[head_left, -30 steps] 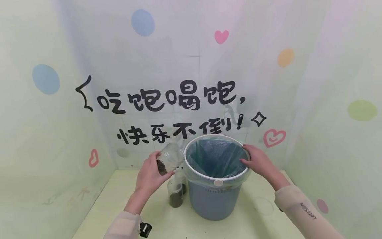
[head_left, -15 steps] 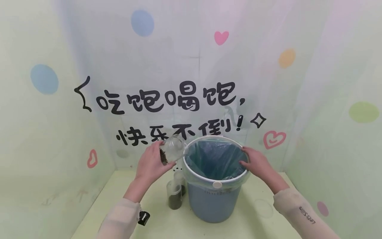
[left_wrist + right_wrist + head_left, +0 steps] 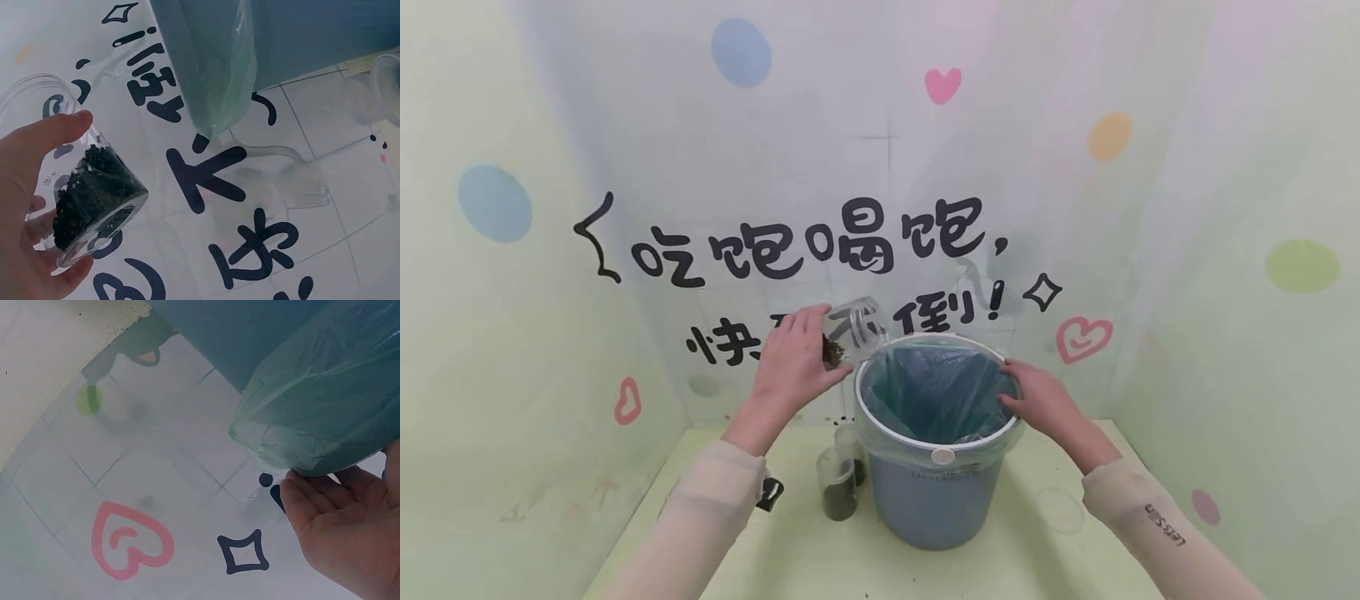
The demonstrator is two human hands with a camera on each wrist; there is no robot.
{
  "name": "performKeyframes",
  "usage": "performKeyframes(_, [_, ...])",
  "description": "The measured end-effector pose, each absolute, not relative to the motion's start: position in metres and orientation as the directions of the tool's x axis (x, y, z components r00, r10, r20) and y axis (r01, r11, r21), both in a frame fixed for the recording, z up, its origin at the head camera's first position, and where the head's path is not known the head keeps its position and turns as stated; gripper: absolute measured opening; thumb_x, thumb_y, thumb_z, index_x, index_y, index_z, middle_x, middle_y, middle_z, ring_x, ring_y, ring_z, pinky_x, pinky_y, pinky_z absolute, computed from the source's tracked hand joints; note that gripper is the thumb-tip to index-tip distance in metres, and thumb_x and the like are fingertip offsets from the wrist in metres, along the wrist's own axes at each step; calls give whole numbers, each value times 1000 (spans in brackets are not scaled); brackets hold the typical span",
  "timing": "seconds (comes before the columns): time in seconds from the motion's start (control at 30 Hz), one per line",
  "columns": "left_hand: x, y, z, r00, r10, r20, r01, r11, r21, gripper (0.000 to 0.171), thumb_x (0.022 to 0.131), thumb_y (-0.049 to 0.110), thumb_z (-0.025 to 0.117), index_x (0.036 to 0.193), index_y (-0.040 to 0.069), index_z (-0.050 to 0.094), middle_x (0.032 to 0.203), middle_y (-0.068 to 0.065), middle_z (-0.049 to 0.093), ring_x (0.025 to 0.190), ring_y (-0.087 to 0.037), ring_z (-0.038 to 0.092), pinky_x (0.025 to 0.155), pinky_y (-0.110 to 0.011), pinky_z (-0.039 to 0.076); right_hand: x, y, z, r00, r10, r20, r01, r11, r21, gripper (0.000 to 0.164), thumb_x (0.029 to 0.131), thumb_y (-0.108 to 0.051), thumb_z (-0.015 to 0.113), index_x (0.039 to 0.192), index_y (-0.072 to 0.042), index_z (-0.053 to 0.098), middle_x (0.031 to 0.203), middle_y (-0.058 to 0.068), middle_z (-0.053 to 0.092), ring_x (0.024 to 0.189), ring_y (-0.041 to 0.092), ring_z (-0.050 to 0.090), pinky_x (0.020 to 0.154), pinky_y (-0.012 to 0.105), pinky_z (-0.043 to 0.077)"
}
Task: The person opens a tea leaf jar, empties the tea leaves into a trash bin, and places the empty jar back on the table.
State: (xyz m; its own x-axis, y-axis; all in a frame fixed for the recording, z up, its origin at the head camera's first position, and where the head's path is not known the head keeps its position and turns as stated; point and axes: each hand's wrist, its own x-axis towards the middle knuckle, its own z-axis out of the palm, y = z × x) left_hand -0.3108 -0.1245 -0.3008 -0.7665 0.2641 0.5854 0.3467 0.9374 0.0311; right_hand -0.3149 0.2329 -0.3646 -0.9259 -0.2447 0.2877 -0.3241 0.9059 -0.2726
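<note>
My left hand (image 3: 793, 358) grips a clear jar (image 3: 859, 327) beside the upper left of the blue trash can (image 3: 936, 510). The jar leans over, its mouth toward the can's rim. In the left wrist view, dark, crumbly dried bits (image 3: 100, 190) lie in its lower part, with fingers and thumb curled round the glass. A pale green bag liner (image 3: 940, 392) covers the can's inside and folds over its white rim. On the right, my right hand (image 3: 1041, 402) holds that rim, the thumb inside; the right wrist view shows its fingers (image 3: 303, 497) against the liner.
Two more clear jars (image 3: 838, 493) with dark contents stand on the pale table (image 3: 797, 558), left of the can. A small black device (image 3: 770, 493) shows at the left cuff. Printed walls (image 3: 775, 167) enclose the table at the back and both sides.
My left hand has risen and shifted right with the jar, bringing its mouth up to the can's left rim. The right hand keeps its place on the rim.
</note>
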Motion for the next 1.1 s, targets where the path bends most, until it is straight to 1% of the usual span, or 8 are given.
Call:
performKeyframes(0.1, [-310,-123,-291,-762,283,582,352,936,5,91,74,45,84,142,5,40,136,-17,55,125,-37,53,100,-52,49,-314,230,-365,-920,-255,296,-337,903,-267,41,88,-13,71,123,6,63,138,30,56,122,46,58,103,56,47])
performKeyframes(0.2, [-313,-120,-282,-741,311,595,365,931,-33,87,74,42,84,140,7,40,135,-15,54,124,-37,53,97,-52,49,-312,231,-369,-921,-256,293,-338,899,-277,39,88,-13,71,121,6,64,138,30,55,122,46,58,103,56,48])
performKeyframes(0.37, [-317,-117,-264,-689,382,616,367,917,-158,85,74,41,84,139,8,39,135,-15,53,124,-37,52,95,-51,50,-312,233,-371,-916,-261,304,-349,893,-285,36,88,-12,71,119,5,65,139,31,54,121,47,58,102,57,48])
performKeyframes(0.5, [-318,-116,-252,-674,411,614,356,909,-217,86,75,43,83,139,8,37,137,-15,52,126,-37,50,98,-51,48,-312,234,-369,-908,-265,323,-357,894,-270,34,87,-11,71,117,6,65,138,32,55,119,47,59,100,57,49])
performKeyframes(0.7, [-317,-118,-245,-665,418,619,346,907,-241,88,74,43,85,140,8,38,139,-15,51,128,-36,49,100,-51,47,-315,232,-365,-909,-269,318,-354,901,-251,33,88,-11,71,116,4,66,140,30,55,119,47,60,99,56,50])
performKeyframes(0.9, [-316,-118,-245,-670,429,606,360,901,-240,88,74,43,85,141,8,39,142,-14,49,131,-36,48,104,-50,46,-316,231,-365,-916,-265,301,-343,906,-246,32,88,-12,71,116,2,67,140,30,54,120,46,60,100,56,50])
performKeyframes(1.1, [-317,-116,-247,-643,459,613,374,887,-271,89,74,42,85,142,8,40,143,-13,48,131,-34,47,104,-49,46,-317,232,-366,-918,-260,298,-338,907,-251,32,88,-12,72,116,2,67,141,29,54,120,46,60,100,56,50])
